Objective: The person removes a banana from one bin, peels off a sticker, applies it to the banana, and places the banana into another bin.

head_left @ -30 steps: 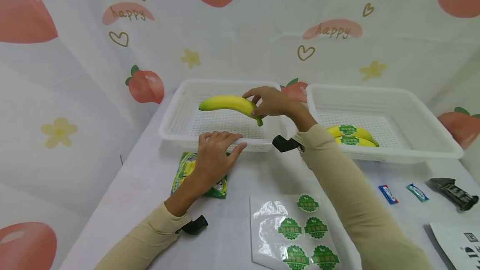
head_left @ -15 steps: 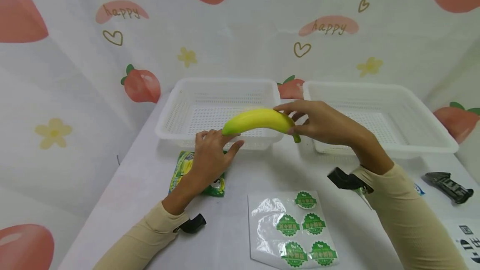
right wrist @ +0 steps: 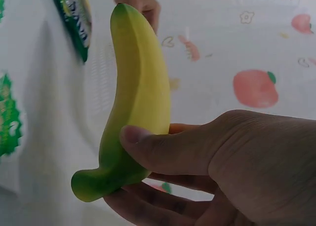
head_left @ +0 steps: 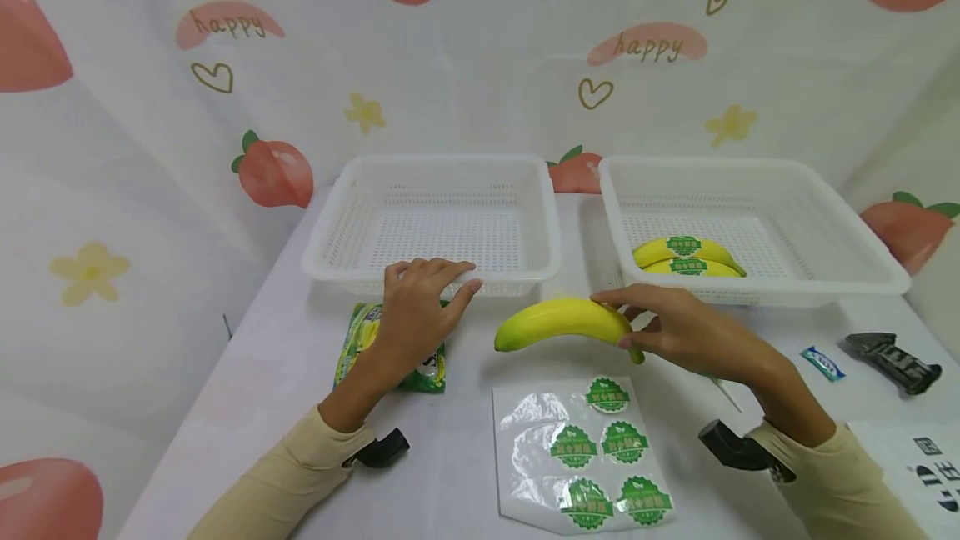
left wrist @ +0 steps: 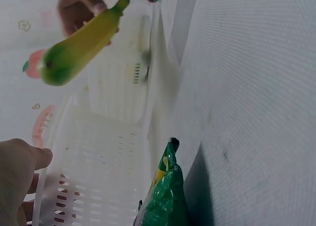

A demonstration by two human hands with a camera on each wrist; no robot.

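Note:
In the head view my right hand (head_left: 678, 330) holds a yellow banana (head_left: 562, 322) by its stem end, above the table. The right wrist view shows the thumb (right wrist: 163, 149) on one side of the banana and fingers behind it; its far tip is green. My left hand (head_left: 420, 307) grips the front rim of the left white plastic basket (head_left: 330, 232). In the left wrist view its fingers hook over the rim, partly hidden by the perforated wall. A green packet (head_left: 356, 340) lies beneath the left hand, partly covered.
A second white basket (head_left: 795, 232) at right holds bananas with green labels (head_left: 686, 265). A sheet of round green stickers (head_left: 532, 457) lies in front of the held banana. Small wrapped candy (head_left: 822, 363), a black wrapper (head_left: 896, 363) and a white packet (head_left: 903, 457) lie at right.
My right hand has brought the banana out of the left basket, moving it right and toward me, over the table behind the sticker sheet. The left hand has stayed at the rim.

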